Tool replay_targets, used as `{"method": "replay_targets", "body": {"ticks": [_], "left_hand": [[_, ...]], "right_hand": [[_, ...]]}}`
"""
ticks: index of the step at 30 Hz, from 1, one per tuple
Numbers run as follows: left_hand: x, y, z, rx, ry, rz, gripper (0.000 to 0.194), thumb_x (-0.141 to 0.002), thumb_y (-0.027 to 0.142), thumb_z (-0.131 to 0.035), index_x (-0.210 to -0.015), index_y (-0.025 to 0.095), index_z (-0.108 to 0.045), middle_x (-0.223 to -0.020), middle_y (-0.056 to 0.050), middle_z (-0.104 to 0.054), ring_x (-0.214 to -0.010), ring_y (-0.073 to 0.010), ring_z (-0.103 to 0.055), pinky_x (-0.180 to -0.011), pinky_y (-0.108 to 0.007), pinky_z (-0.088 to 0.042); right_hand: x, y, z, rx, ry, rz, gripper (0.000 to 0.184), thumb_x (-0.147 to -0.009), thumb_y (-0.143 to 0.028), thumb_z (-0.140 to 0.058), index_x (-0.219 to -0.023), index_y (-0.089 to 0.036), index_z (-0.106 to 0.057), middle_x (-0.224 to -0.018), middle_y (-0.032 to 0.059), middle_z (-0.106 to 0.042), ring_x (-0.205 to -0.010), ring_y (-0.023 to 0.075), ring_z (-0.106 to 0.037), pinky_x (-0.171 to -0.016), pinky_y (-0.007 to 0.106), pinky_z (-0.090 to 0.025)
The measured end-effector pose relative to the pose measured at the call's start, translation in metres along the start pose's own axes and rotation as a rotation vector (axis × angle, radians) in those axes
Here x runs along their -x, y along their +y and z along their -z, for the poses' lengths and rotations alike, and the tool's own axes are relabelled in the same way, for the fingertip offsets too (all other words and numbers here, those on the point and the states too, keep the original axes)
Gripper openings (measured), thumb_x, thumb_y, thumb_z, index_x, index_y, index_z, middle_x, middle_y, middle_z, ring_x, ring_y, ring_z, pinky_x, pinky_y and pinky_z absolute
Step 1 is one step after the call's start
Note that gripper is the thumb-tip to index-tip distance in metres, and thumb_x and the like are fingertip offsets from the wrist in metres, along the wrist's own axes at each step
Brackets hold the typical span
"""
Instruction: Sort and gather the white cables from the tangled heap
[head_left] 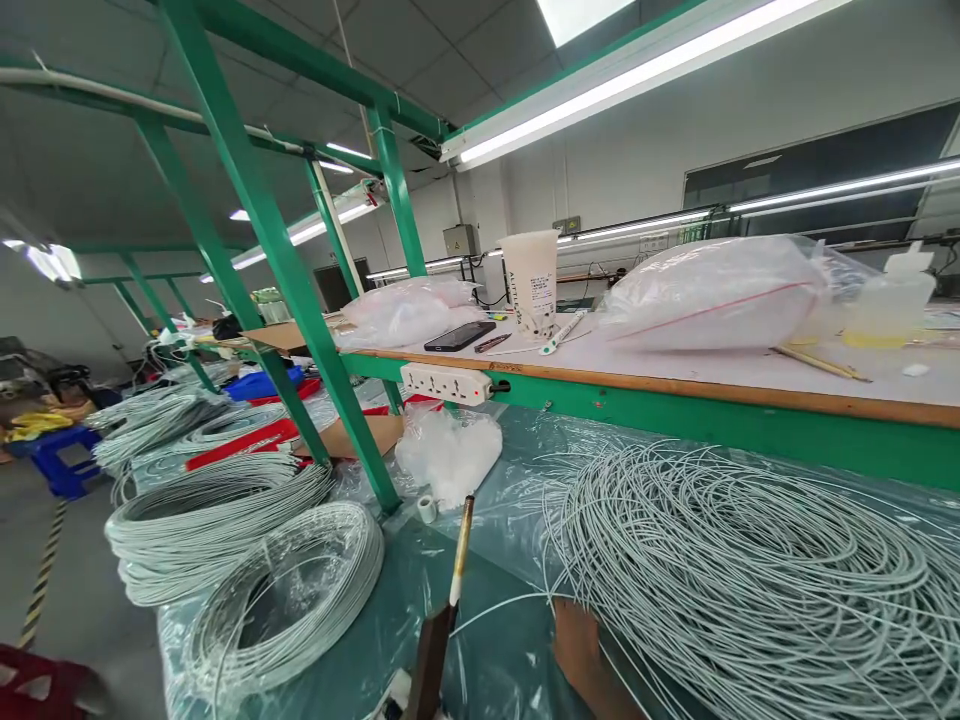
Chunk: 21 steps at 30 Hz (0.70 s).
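Observation:
Neither of my hands shows in the head view. A large loose coil of grey-white wire lies on the plastic-covered bench at the right. Two tighter wire coils lie at the left. A thin stick with a white band stands upright near the bottom middle, rising from a dark brown piece.
A green metal frame post slants up from the bench. The upper shelf carries a black phone, a white plastic cup, plastic bags and a power strip on its edge. A blue stool stands on the left floor.

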<state>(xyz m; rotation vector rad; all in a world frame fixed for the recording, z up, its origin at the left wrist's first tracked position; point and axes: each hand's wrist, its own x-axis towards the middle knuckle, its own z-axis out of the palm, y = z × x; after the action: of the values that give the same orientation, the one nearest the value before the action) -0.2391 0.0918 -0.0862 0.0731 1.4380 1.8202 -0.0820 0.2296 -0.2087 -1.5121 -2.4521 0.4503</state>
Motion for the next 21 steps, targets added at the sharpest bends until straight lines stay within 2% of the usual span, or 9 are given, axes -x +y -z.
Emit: {"method": "replay_targets", "body": {"ticks": [3,6,10,13,15,18,21], "left_hand": [[-0.006,0.001,-0.007,0.018,-0.087,-0.144,0.025,-0.068,0.002,-0.059,-0.056,0.024,-0.056,-0.056,0.005,-0.058,-0.064,-0.0113,-0.057,-0.058,-0.017,-0.046],[-0.009,-0.004,-0.012,0.070,-0.102,-0.184,0.032,-0.066,-0.005,-0.056,-0.050,0.022,-0.052,-0.049,0.007,-0.052,-0.056,-0.0085,-0.054,-0.054,-0.013,-0.042],[-0.022,-0.013,-0.011,0.076,-0.096,-0.190,0.034,-0.068,-0.005,-0.056,-0.045,0.019,-0.053,-0.044,0.007,-0.051,-0.045,-0.0052,-0.046,-0.043,-0.011,-0.035],[-0.038,-0.012,-0.007,-0.077,-0.156,-0.135,0.039,-0.073,-0.001,-0.051,-0.037,0.014,-0.053,-0.033,0.007,-0.046,-0.034,-0.0004,-0.037,-0.037,-0.008,-0.025],[-0.046,-0.009,-0.005,-0.166,-0.175,-0.073,0.045,-0.076,0.000,-0.046,-0.033,0.010,-0.052,-0.029,0.006,-0.043,-0.031,0.0022,-0.033,-0.035,-0.006,-0.020],[-0.050,-0.005,-0.004,-0.211,-0.173,-0.015,0.045,-0.076,0.001,-0.044,-0.033,0.009,-0.052,-0.028,0.006,-0.043,-0.030,0.0026,-0.034,-0.035,-0.006,-0.019],[-0.047,-0.004,-0.003,-0.173,-0.204,-0.026,0.039,-0.070,0.000,-0.055,-0.034,0.013,-0.050,-0.030,0.007,-0.044,-0.032,-0.0011,-0.039,-0.035,-0.009,-0.027]], "right_hand": [[-0.006,0.005,0.007,0.072,-0.006,-0.038,0.035,-0.071,0.001,-0.041,-0.093,-0.019,-0.060,-0.096,0.0106,-0.065,-0.096,0.0280,-0.056,-0.083,0.039,-0.038],[-0.015,0.014,0.018,0.092,0.005,-0.095,0.033,-0.076,-0.001,-0.038,-0.100,-0.013,-0.057,-0.102,0.0154,-0.061,-0.100,0.0272,-0.055,-0.080,0.037,-0.040],[-0.031,0.024,0.019,0.060,-0.061,-0.152,0.024,-0.085,-0.011,-0.041,-0.105,-0.012,-0.054,-0.088,0.0078,-0.064,-0.081,0.0174,-0.061,-0.071,0.031,-0.046],[-0.040,0.027,0.013,0.054,-0.104,-0.128,0.019,-0.085,-0.023,-0.050,-0.101,-0.014,-0.056,-0.093,0.0037,-0.062,-0.083,0.0145,-0.059,-0.074,0.033,-0.049],[-0.045,0.027,0.009,0.070,-0.119,-0.122,0.016,-0.084,-0.025,-0.052,-0.095,-0.016,-0.058,-0.093,0.0026,-0.062,-0.084,0.0146,-0.059,-0.075,0.033,-0.049],[-0.051,0.028,0.003,0.080,-0.127,-0.110,0.010,-0.083,-0.026,-0.054,-0.086,-0.019,-0.060,-0.090,0.0007,-0.062,-0.086,0.0155,-0.059,-0.076,0.031,-0.048],[-0.056,0.030,0.001,0.033,-0.114,-0.075,0.010,-0.083,-0.027,-0.055,-0.084,-0.019,-0.060,-0.087,0.0001,-0.061,-0.083,0.0151,-0.059,-0.071,0.029,-0.049]]}}
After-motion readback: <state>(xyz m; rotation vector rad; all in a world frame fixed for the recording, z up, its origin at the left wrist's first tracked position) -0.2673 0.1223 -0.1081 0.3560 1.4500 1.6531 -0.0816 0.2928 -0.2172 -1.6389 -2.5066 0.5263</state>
